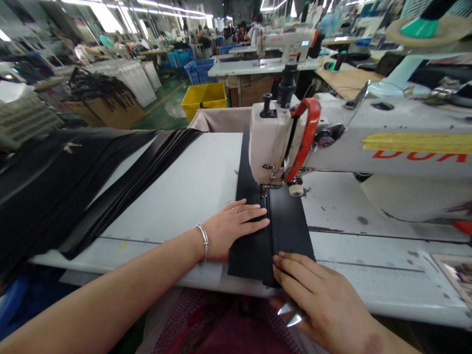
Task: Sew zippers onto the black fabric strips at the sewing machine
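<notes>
The left hand lies open and flat, palm down, on the left half of a black fabric strip. Its fingers are stretched out to the right, and the fingertips stop just short of the seam line that runs down the middle of the strip. A ring sits on one finger and a thin bracelet on the wrist.

The right hand is also open, palm down, at the near end of the strip. Its fingers are laid out on the strip's near right corner and are not curled around anything. Two small metal blades stick out from under this hand at the worktop's near edge; whether the hand holds them cannot be told.

The strip lies flat on the white worktop between the two hands. It runs straight away from the person and passes under the presser foot of the sewing machine; its far end goes on behind the machine head. A red guard curves down the front of the head.

To the left, well apart from the hands, a pile of black fabric drapes over the worktop's edge. Beyond the worktop a yellow crate stands on the floor, with blue crates behind it and a second sewing machine on another table.
</notes>
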The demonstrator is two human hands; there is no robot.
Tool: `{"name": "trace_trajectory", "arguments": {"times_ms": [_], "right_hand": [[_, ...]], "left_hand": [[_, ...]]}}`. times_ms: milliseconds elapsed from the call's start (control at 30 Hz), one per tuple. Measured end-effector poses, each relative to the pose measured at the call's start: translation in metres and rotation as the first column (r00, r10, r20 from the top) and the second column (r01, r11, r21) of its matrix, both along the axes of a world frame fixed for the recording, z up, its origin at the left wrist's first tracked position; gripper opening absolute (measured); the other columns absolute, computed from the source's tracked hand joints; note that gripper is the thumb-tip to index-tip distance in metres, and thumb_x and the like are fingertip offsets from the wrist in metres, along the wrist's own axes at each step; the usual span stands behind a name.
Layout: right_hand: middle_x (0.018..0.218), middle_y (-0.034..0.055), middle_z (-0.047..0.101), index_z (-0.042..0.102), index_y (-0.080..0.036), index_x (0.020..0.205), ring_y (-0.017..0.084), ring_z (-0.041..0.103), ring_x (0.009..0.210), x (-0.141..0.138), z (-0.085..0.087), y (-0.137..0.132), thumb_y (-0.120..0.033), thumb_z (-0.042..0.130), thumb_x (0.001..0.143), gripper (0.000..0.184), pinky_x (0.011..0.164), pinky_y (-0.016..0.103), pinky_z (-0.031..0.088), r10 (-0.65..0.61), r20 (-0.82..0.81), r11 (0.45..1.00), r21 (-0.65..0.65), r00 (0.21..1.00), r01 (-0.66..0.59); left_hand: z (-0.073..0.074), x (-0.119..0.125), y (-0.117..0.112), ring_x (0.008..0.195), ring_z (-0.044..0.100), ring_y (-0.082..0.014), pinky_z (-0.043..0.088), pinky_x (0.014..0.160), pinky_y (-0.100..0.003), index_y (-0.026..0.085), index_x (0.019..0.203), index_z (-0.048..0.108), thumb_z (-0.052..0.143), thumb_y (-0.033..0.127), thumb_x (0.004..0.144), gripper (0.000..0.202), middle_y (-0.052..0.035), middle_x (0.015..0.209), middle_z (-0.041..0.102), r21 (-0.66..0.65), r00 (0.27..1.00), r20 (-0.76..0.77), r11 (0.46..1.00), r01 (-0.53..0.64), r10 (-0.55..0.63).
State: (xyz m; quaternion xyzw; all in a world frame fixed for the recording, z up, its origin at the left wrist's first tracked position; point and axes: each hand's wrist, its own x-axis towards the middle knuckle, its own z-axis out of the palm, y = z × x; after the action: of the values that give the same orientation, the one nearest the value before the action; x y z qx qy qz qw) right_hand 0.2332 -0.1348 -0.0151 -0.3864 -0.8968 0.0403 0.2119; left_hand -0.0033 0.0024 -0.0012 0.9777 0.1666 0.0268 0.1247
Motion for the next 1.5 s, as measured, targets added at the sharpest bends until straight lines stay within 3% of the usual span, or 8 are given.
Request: {"name": "trace_trajectory", "arguments": {"times_ms": [167, 267, 400, 833, 1067, 1333, 1500], "right_hand": [[0.109, 0.0072, 0.065, 0.060, -0.014, 0.117, 0.023, 0.058, 0.104, 0.000, -0.003, 0.006, -0.016, 0.050, 0.091, 0.028, 0.085, 0.036, 0.054, -0.006, -0.029, 1.000, -0.008, 1.000, 0.006], [0.107, 0.0062, 0.065, 0.061, -0.016, 0.117, 0.022, 0.058, 0.102, 0.000, 0.000, 0.012, -0.014, 0.049, 0.091, 0.029, 0.085, 0.036, 0.054, -0.014, -0.042, 1.000, -0.028, 0.999, 0.013], [0.109, 0.0063, 0.064, 0.061, -0.018, 0.117, 0.021, 0.057, 0.104, 0.001, 0.001, 0.022, -0.015, 0.049, 0.091, 0.029, 0.087, 0.035, 0.052, -0.048, -0.022, 0.998, -0.036, 0.999, 0.047], [0.114, 0.0059, 0.062, 0.062, -0.018, 0.109, 0.022, 0.056, 0.103, 0.002, 0.008, 0.059, -0.022, 0.052, 0.090, 0.022, 0.088, 0.037, 0.051, -0.127, 0.074, 0.991, -0.038, 0.989, 0.130], [0.121, 0.0041, 0.060, 0.059, -0.020, 0.117, 0.022, 0.054, 0.109, 0.007, 0.007, 0.083, -0.027, 0.053, 0.089, 0.030, 0.088, 0.037, 0.051, -0.164, 0.133, 0.985, -0.031, 0.977, 0.170], [0.123, 0.0042, 0.059, 0.058, -0.021, 0.118, 0.022, 0.056, 0.106, 0.006, 0.012, 0.109, -0.029, 0.050, 0.089, 0.031, 0.085, 0.036, 0.049, -0.203, 0.204, 0.976, -0.040, 0.958, 0.215], [0.117, 0.0044, 0.062, 0.058, -0.024, 0.119, 0.024, 0.061, 0.093, 0.003, 0.016, 0.120, -0.029, 0.052, 0.085, 0.035, 0.069, 0.034, 0.049, -0.293, 0.299, 0.946, -0.044, 0.908, 0.320]], "left_hand": [[0.002, 0.000, 0.001, 0.141, 0.020, -0.0277, 0.008, 0.117, -0.048, 0.022, 0.147, 0.022, 0.068, 0.028, 0.058, 0.101, -0.0078, 0.153, 0.023, 0.003, 0.999, -0.050, 1.000, 0.007, -0.007], [0.002, 0.001, -0.001, 0.140, 0.022, -0.0270, 0.009, 0.117, -0.048, 0.021, 0.146, 0.028, 0.067, 0.044, 0.071, 0.088, -0.0088, 0.152, 0.027, 0.005, 1.000, -0.003, 1.000, -0.008, 0.008], [-0.002, 0.002, -0.004, 0.139, 0.027, -0.0248, 0.013, 0.117, -0.047, 0.022, 0.142, 0.035, 0.047, 0.059, 0.088, 0.067, -0.0083, 0.148, 0.035, 0.028, 0.995, 0.080, 0.998, -0.061, 0.059], [-0.005, -0.002, -0.005, 0.135, 0.034, -0.0254, 0.018, 0.116, -0.047, 0.015, 0.140, 0.038, 0.047, 0.051, 0.092, 0.061, -0.0127, 0.144, 0.040, 0.058, 0.993, 0.117, 0.998, -0.020, 0.013], [-0.002, 0.001, 0.005, 0.135, 0.034, -0.0248, 0.019, 0.116, -0.047, 0.014, 0.137, 0.042, 0.042, 0.049, 0.094, 0.056, -0.0130, 0.144, 0.040, 0.075, 0.999, 0.050, 0.997, -0.021, 0.018], [-0.006, 0.017, 0.019, 0.126, 0.045, -0.0219, 0.029, 0.114, -0.043, 0.012, 0.127, 0.049, 0.046, 0.035, 0.093, 0.041, -0.0117, 0.135, 0.049, 0.085, 0.979, 0.148, 0.985, -0.152, 0.138], [-0.008, 0.023, 0.028, 0.122, 0.048, -0.0228, 0.031, 0.113, -0.042, 0.010, 0.122, 0.050, 0.048, 0.031, 0.091, 0.038, -0.0134, 0.128, 0.053, 0.078, 0.968, 0.198, 0.982, -0.171, 0.153]]}}
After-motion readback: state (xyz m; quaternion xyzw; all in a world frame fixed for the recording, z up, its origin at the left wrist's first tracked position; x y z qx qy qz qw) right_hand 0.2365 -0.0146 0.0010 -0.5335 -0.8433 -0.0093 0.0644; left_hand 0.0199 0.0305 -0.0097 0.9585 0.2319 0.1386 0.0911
